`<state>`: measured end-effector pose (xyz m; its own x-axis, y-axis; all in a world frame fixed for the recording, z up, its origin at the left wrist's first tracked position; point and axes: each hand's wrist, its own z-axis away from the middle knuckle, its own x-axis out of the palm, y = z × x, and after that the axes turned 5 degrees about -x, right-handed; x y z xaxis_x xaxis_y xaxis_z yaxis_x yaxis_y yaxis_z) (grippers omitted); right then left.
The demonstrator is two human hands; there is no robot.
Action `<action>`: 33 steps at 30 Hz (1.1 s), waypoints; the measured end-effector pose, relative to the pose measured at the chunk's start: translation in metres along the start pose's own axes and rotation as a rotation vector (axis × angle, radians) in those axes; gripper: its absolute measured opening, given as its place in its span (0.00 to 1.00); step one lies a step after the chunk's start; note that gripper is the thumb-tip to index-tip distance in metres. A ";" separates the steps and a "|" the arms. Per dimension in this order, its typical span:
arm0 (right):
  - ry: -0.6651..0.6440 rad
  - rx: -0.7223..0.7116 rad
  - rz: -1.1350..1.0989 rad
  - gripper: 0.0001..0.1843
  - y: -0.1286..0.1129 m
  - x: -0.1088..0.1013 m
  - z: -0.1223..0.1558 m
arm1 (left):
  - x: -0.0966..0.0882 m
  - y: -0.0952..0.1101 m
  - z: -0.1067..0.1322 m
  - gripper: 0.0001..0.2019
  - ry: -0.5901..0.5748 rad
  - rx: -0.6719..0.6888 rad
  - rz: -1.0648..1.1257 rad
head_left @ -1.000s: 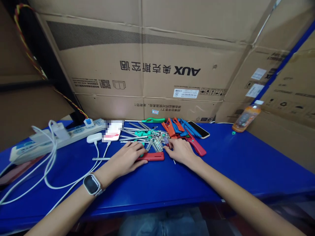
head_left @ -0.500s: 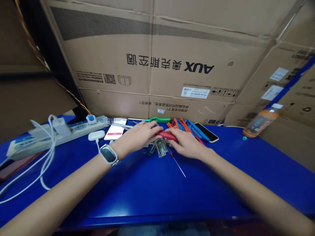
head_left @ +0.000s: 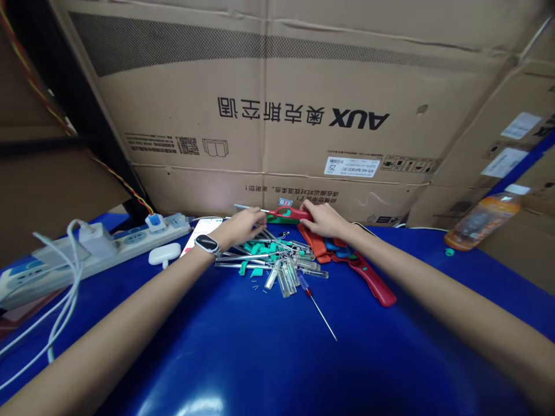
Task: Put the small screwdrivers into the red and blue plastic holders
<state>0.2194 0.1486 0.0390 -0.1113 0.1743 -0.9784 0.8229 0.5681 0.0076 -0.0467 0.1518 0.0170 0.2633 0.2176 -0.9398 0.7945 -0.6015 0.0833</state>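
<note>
My right hand (head_left: 323, 219) has its fingers closed on the rear end of a red stick lighter (head_left: 288, 214) with a metal barrel. The lighter lies crosswise at the back, over a green lighter body (head_left: 277, 220). My left hand (head_left: 245, 224), wearing a watch, has curled fingers over the metal tubes, close to the barrel; what they grip is hidden. Below it spreads a pile of metal tubes with green triggers (head_left: 255, 248). Several clear lighter tanks (head_left: 286, 280) lie in front, beside a screwdriver (head_left: 318, 309). A red lighter handle (head_left: 373, 280) rests under my right forearm.
Orange handles (head_left: 315, 245) and blue handles (head_left: 342, 252) lie partly under my right forearm. A phone (head_left: 203, 228), a white earbud case (head_left: 165, 253) and a power strip (head_left: 139, 237) are on the left. An orange drink bottle (head_left: 483, 222) stands right. Cardboard (head_left: 173, 98) walls the back.
My hands have drawn apart from the red body they both held over the clear tanks. My right hand is now farther back with a red lighter, and the pile shows more fully.
</note>
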 end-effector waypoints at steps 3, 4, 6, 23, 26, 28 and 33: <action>-0.017 -0.030 0.010 0.13 0.001 0.004 -0.001 | 0.011 0.006 0.006 0.16 -0.099 0.101 0.046; -0.014 -0.035 0.029 0.13 0.001 0.005 -0.002 | 0.014 0.008 0.006 0.18 -0.110 0.105 0.046; -0.009 -0.032 0.072 0.13 -0.002 0.007 -0.005 | 0.018 0.012 0.007 0.20 -0.098 0.079 0.023; -0.040 0.017 0.146 0.14 -0.020 0.019 -0.034 | 0.022 0.021 0.011 0.19 -0.027 -0.079 0.044; -0.028 0.032 0.137 0.17 -0.025 0.017 -0.029 | 0.026 0.019 0.003 0.19 -0.035 -0.105 0.050; -0.022 0.047 0.138 0.18 -0.029 0.016 -0.021 | 0.029 0.020 -0.002 0.20 -0.052 -0.112 0.042; -0.042 0.131 0.203 0.16 -0.033 0.018 -0.001 | 0.030 0.022 -0.008 0.20 -0.051 -0.137 0.026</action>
<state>0.1890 0.1340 0.0211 0.0846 0.2388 -0.9674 0.8914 0.4157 0.1806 -0.0169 0.1517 -0.0068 0.2588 0.1617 -0.9523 0.8561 -0.4950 0.1486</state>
